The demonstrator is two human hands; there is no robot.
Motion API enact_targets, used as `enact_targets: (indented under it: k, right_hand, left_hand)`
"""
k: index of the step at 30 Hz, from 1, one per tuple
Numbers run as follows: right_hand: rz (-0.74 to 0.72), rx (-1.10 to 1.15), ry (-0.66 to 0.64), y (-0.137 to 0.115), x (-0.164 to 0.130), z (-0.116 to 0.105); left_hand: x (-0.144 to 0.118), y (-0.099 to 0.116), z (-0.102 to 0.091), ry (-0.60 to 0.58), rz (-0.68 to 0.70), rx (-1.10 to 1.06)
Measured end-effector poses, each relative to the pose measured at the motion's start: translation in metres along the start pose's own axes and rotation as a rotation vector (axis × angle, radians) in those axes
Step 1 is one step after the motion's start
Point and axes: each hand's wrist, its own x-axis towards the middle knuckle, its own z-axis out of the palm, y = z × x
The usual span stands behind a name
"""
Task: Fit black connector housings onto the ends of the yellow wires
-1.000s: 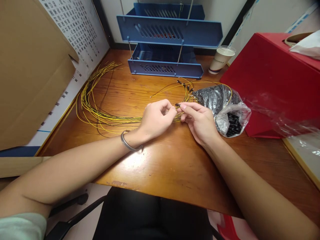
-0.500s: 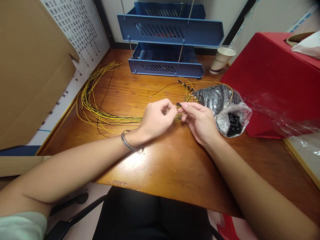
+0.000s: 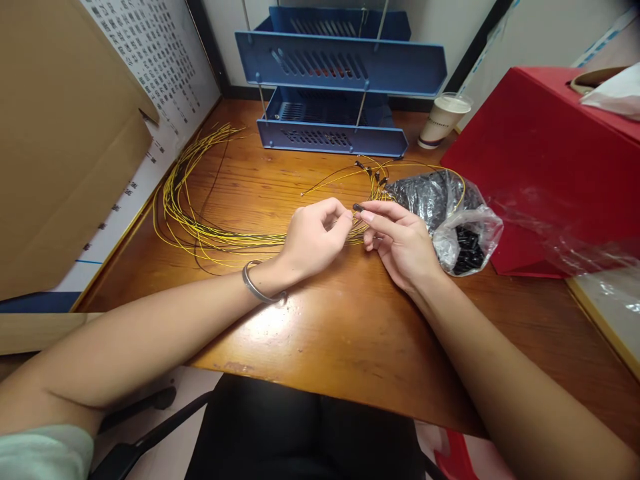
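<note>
A bundle of thin yellow wires (image 3: 185, 213) loops across the wooden desk (image 3: 320, 320) from the far left to the middle. My left hand (image 3: 313, 240), with a metal bangle on the wrist, pinches one yellow wire near its end. My right hand (image 3: 400, 240) holds a small black cap (image 3: 357, 207) between thumb and forefinger, right at that wire's tip. The two hands almost touch. Just right of my right hand lies a clear plastic bag (image 3: 457, 223) with many small black caps inside.
A blue stacked letter tray (image 3: 335, 73) stands at the back. A paper cup (image 3: 443, 120) sits beside a red box (image 3: 550, 167) on the right. Brown cardboard (image 3: 60, 133) and a printed sheet (image 3: 160, 67) lean at the left. Several capped wire ends (image 3: 373, 170) lie behind the hands.
My right hand has lifted the black cap slightly at the wire tip; my left hand's pinch stays in place. Nothing else has moved.
</note>
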Motion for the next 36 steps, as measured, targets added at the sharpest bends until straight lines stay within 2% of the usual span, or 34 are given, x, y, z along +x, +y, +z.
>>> enact_targets:
  k: [8, 16, 23, 25, 28, 32, 34, 36]
  right_hand:
    - [-0.026, 0.018, -0.003, 0.004, 0.001, 0.0]
    - [-0.328, -0.328, 0.084, 0.003, -0.007, 0.008]
    - [-0.448, -0.428, 0.125, 0.007, -0.008, 0.006]
    - [-0.502, -0.471, 0.188, 0.002, -0.008, 0.003]
    - [-0.592, -0.552, 0.357, -0.017, -0.012, -0.009]
    - [-0.629, -0.772, 0.585, -0.05, -0.038, -0.044]
    - [-0.54, -0.977, 0.687, -0.06, -0.055, -0.066]
    - [-0.34, -1.178, 0.779, -0.064, -0.065, -0.085]
  left_hand:
    - [0.0, 0.001, -0.001, -0.006, -0.007, -0.017]
    - [0.0, 0.0, -0.001, 0.002, -0.005, 0.011]
    - [0.0, 0.0, 0.0, -0.008, -0.001, 0.002]
    - [0.0, 0.001, 0.0, -0.015, -0.001, -0.01]
    - [0.001, 0.002, -0.001, -0.009, -0.008, 0.001]
    - [0.002, 0.002, -0.002, -0.014, -0.004, 0.006]
    - [0.001, 0.002, -0.002, -0.023, -0.002, -0.003]
    - [0.0, 0.002, -0.001, -0.034, -0.001, 0.004]
